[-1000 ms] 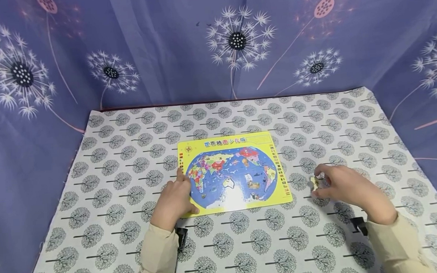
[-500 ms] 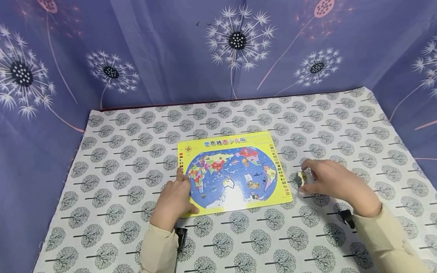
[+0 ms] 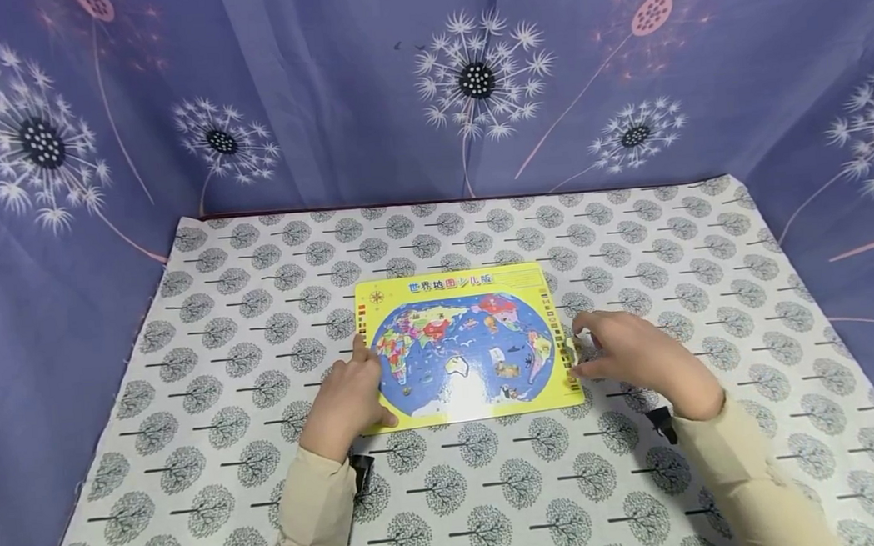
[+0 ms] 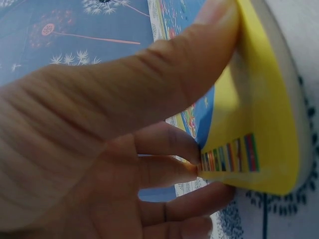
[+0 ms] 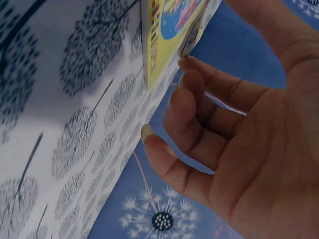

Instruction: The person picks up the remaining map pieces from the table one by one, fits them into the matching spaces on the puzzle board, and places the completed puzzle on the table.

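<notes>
A yellow-bordered world map puzzle board (image 3: 385, 289) lies flat on the table. A pale, dark-edged shape in the outline of Australia (image 3: 457, 365) shows on its blue ocean. My left hand (image 3: 345, 400) steadies the board's left side, the thumb on its face near the lower corner and fingers along the edge; the left wrist view shows the thumb (image 4: 164, 74) laid across the yellow border. Between thumb and index finger, my right hand (image 3: 637, 357) pinches a small pale-yellow puzzle piece (image 5: 194, 37) at the board's right edge. The fingers partly hide the piece.
A white cloth (image 3: 271, 509) printed with dark trees covers the table. Purple-blue curtains (image 3: 351, 103) with dandelions hang along the back and sides. Black straps (image 3: 662, 424) sit at both wrists, near the beige sleeves.
My right hand has moved left with the puzzle piece, from the cloth to the board's right edge. The left hand and the board have stayed in place.
</notes>
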The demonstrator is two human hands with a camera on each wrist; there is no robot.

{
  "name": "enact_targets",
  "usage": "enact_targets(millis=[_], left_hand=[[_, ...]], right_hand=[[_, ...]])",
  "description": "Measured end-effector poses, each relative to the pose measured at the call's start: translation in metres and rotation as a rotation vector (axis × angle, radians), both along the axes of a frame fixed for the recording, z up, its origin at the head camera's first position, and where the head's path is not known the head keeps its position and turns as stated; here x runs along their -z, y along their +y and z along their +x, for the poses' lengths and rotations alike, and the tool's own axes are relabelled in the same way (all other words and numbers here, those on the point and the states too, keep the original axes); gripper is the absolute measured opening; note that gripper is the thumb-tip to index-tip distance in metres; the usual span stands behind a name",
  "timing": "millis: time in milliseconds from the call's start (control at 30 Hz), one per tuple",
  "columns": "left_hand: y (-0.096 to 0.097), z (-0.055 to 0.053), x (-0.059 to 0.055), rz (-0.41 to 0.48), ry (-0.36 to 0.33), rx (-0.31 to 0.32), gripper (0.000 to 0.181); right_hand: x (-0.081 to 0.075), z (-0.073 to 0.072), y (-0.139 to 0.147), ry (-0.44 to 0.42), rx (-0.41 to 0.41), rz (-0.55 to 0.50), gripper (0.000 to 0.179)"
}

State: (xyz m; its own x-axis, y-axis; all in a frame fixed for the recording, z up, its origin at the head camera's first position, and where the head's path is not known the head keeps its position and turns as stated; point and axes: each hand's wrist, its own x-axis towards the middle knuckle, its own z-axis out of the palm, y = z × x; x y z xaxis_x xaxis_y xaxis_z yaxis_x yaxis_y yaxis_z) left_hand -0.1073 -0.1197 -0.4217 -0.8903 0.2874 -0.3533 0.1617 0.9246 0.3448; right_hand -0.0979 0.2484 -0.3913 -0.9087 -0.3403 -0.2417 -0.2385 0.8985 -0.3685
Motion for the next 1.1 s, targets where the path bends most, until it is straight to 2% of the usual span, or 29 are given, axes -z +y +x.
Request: enact_targets(millis=[267,533,1100], left_hand=[[0.001,-0.001,0.001,-0.003,-0.008,-0.002,0.108],[0.0,-0.002,0.0,0.007,0.0,-0.009,0.107],[-0.001,-0.002,0.001,0.009,-0.003,-0.006,0.105]], right_hand=[[0.005,-0.011,-0.014,0.008,-0.035,-0.004,0.051],[0.003,-0.02,-0.025,-0.031,-0.016,0.003,0.053],[0.013,-0.026,-0.033,-0.075,-0.014,0.064,0.055]])
